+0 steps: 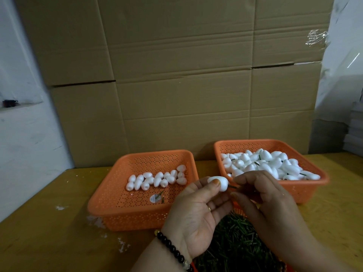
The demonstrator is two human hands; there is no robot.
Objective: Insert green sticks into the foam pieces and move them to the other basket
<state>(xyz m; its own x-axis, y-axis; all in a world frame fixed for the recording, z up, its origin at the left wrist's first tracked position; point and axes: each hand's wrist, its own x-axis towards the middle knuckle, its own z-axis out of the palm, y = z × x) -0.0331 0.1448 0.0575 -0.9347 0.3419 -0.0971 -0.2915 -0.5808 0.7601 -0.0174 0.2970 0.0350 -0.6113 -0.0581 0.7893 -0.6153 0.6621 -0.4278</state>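
We hold white egg-shaped foam piece pinched in left hand; right hand pinches thin green stick at foam's end, above orange perforated plastic baskets.

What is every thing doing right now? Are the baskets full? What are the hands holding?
Left hand: holds a foam piece at its fingertips.
Right hand: pinches a green stick at the foam's end.
Left basket: a small row of plain foam pieces, mostly bare floor.
Right basket: heaped with foam pieces, some showing green sticks.
Stick pile: loose, below the hands.
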